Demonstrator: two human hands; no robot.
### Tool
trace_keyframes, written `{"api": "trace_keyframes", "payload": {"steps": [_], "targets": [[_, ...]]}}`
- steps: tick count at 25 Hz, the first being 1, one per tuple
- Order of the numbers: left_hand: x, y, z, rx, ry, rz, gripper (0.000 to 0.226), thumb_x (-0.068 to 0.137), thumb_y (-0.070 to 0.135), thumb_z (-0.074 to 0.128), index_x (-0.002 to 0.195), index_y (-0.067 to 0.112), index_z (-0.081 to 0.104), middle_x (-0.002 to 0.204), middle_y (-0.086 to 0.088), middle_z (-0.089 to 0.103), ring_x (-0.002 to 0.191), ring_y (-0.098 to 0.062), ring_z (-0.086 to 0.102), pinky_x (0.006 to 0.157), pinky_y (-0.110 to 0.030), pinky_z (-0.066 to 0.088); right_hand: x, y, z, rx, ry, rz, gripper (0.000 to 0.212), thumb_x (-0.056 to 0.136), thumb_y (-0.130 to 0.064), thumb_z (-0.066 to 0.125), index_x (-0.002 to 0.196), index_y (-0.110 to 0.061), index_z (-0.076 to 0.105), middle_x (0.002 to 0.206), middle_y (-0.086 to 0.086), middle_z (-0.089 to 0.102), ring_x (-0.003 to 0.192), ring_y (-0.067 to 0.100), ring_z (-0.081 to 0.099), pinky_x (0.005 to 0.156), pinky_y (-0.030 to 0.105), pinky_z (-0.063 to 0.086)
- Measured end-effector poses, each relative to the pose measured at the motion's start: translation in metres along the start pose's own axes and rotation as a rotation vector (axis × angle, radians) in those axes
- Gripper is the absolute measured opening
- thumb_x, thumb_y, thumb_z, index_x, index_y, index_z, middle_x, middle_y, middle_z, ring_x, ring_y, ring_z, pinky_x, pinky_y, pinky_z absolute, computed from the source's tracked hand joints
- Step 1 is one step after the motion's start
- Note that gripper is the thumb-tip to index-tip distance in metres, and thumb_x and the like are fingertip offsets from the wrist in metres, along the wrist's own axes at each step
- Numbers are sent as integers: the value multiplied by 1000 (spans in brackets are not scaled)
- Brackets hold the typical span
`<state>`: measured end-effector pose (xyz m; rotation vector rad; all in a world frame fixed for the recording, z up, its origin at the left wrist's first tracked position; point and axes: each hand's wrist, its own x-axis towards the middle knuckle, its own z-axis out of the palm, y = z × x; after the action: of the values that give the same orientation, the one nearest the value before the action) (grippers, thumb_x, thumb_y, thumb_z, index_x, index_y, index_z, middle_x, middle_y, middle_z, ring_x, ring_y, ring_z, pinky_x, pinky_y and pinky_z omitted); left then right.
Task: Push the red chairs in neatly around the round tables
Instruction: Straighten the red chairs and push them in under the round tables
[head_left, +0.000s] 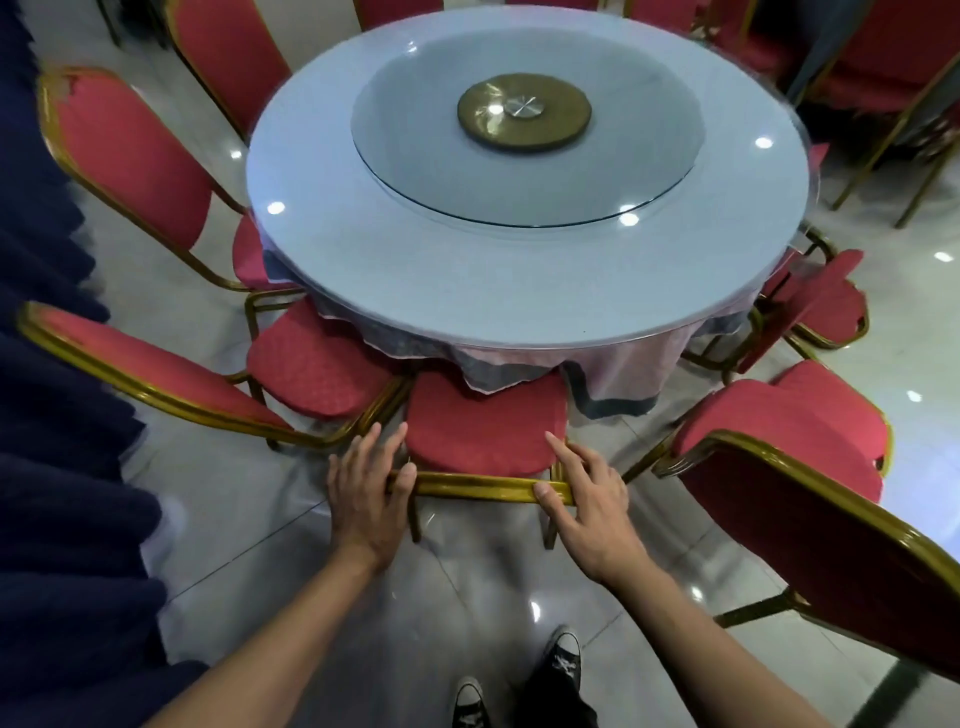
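A red chair with a gold frame stands right in front of me, its seat partly under the round table. Both my hands lie on the gold top rail of its back. My left hand rests on the rail's left end, fingers stretched forward, thumb over the rail. My right hand rests on the right end, fingers straight, thumb against the rail. Another red chair sits left of it, angled in. A further red chair stands to the right, turned away from the table.
A glass turntable with a brass hub lies on the table. More red chairs ring the far left and right sides. A dark blue table skirt hangs along the left. My feet stand on the glossy tile floor.
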<state>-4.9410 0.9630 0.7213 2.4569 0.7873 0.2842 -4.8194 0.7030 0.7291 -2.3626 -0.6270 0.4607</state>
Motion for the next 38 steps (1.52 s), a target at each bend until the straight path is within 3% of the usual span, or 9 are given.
{"api": "trace_keyframes", "payload": {"steps": [7,17,23,28,33,38], "targets": [[39,8,1,-29,29,-27,68,94,60,22,150,29,46,158,-10,38,147,-30,31,118,-59,19,55,-1,-10,-26,-41,-36,65,95,-75,28,156,-53,20,153,-6,33,142,19,30,120,56,19],[61,4,-4,-8,-11,-76,74,91,64,17,149,30,47,158,-7,38,147,-26,30,120,-56,16,81,-4,-8,-36,-44,-54,67,95,-77,25,156,-49,21,152,-9,33,142,18,30,120,56,19],[61,4,-15,60,-167,-95,83,83,72,7,155,39,30,165,-2,25,153,-24,17,123,-50,9,77,-16,-18,-159,-126,4,73,92,-79,17,158,-50,9,159,1,29,145,26,29,122,56,18],[64,21,-28,64,-213,65,80,85,70,3,157,40,25,165,1,26,153,-22,18,124,-46,6,52,-24,-37,-230,16,40,77,91,-81,9,160,-47,7,158,4,33,145,27,33,123,51,19],[71,77,-21,67,-243,292,78,90,68,6,155,36,32,163,1,32,153,-22,20,124,-46,7,13,-10,-76,-235,148,147,70,95,-78,16,159,-49,6,156,3,34,144,27,33,122,49,18],[65,154,10,38,-316,519,80,91,69,3,156,33,32,162,0,33,152,-20,22,124,-45,9,-43,28,-130,-228,311,271,75,90,-84,9,157,-51,3,155,2,33,145,27,32,121,51,20]]}}
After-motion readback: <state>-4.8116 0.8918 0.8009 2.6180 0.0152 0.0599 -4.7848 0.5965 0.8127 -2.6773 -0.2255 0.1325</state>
